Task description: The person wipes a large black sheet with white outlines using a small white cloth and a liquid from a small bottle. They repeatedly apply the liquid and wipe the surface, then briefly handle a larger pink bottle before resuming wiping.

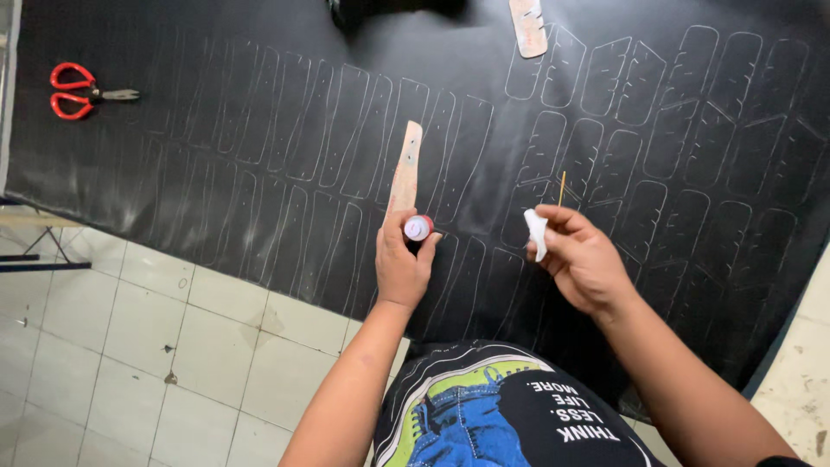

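A large black sheet (259, 112) of leather-like material, marked all over with rows of white traced outlines, covers the table; I see pale floor tiles (130, 346) below its near edge. On the sheet lies a long, narrow tan cardboard template (405, 171), its long axis running away from me with a slight lean to the right, its near end touching the left hand (400, 268). A second, similar template (528, 26) rests at the far edge, well apart. Red-handled scissors (82, 91) lie far left, beyond either hand. Left hand is closed around a small round bottle with a pinkish-white cap (418, 227), held upright. Right hand (581, 259) pinches a thin yellowish stick (562, 188) pointing away, plus a white scrap (537, 233), cloth or paper, I cannot tell which. The left hand is clearly nearer the template.
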The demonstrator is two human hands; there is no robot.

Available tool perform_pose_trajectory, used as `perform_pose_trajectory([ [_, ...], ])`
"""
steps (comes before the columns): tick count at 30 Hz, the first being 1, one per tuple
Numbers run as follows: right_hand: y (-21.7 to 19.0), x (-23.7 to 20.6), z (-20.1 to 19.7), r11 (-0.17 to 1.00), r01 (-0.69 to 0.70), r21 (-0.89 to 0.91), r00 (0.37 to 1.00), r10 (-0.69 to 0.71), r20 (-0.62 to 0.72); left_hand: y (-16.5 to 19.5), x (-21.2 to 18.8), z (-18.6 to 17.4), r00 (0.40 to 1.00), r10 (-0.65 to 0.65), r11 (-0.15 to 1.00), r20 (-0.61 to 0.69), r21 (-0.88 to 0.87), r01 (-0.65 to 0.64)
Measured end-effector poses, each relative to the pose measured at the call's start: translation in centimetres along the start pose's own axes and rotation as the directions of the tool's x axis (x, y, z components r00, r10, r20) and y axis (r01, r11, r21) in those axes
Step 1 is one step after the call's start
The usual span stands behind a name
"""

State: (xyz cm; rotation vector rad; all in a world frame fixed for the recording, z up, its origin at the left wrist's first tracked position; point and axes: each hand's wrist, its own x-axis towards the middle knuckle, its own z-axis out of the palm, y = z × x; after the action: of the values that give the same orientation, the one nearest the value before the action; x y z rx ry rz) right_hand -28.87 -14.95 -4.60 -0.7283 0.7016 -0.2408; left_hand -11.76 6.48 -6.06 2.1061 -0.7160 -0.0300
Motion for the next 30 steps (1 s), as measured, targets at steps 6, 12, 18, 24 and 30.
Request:
perform_pose_trajectory([
  [6, 2.0, -1.3, 0.3, 0.994, 0.005, -0.107, 1.000, -0.003, 0.022, 1.0, -3.4, -0.1, 0.958, -0.288, 0.954, 0.003, 0.082, 0.287],
  [12, 4.6, -1.2, 2.1, 0.969, -0.009, -0.249, 0.988, 0.048, 0.149, 4.2, -3.0, -0.4, 0.575, -0.381, 0.509, 0.724, -0.355, 0.784],
  [18, 4.7, -2.1, 3.2, 0.979, -0.143, -0.146, 0.972, 0.166, 0.164, 5.4, -2.9, -1.1, 0.778, -0.304, 0.626, 0.550, -0.500, 0.598],
  [24, 4.7, -2.1, 1.9, 0.852, 0.030, -0.523, 0.968, 0.106, 0.229, 4.4, -4.1, -1.3, 0.753, -0.312, 0.599, 0.579, -0.495, 0.629],
  [30, 5.1, -2.0, 1.9, 0.967, -0.018, -0.253, 0.995, 0.041, 0.087, 5.2, -4.6, -1.9, 0.775, -0.274, 0.514, 0.569, -0.595, 0.618],
])
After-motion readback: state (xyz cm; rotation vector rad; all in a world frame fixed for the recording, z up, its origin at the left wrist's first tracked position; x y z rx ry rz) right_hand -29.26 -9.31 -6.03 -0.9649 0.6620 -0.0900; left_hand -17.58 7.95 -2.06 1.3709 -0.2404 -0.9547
